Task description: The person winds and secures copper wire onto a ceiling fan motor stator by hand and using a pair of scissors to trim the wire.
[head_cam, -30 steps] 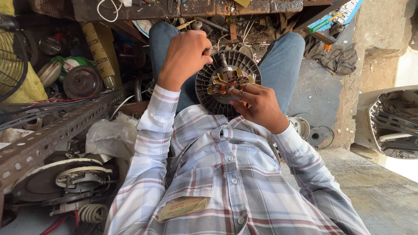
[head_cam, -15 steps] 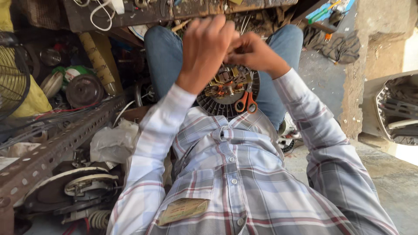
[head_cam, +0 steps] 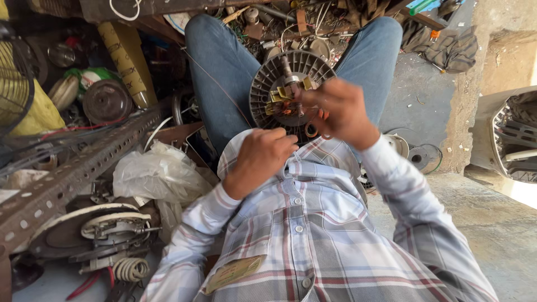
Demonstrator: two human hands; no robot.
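A round dark fan motor (head_cam: 272, 75) with copper windings and yellow tabs rests on my lap between my jeans-clad knees. My right hand (head_cam: 338, 112), blurred by motion, is over the motor's right side, with the orange loops of a pair of scissors (head_cam: 311, 132) hanging under its fingers. My left hand (head_cam: 260, 156) is curled into a fist against my checked shirt, just below the motor. Nothing shows inside it. A thin wire (head_cam: 215, 84) crosses my left thigh toward the motor.
A perforated metal angle bar (head_cam: 72, 168) runs along the left. Beside it lie a crumpled plastic bag (head_cam: 159, 173), motor parts (head_cam: 106, 229), a wire coil (head_cam: 130, 268) and a yellow fan guard (head_cam: 22, 84). Scrap metal fills the top; a cloth (head_cam: 447, 47) lies on the concrete at right.
Both hands have come down from above the motor. My left hand dropped to my chest as a fist, and my right hand moved onto the motor's right side with the scissors.
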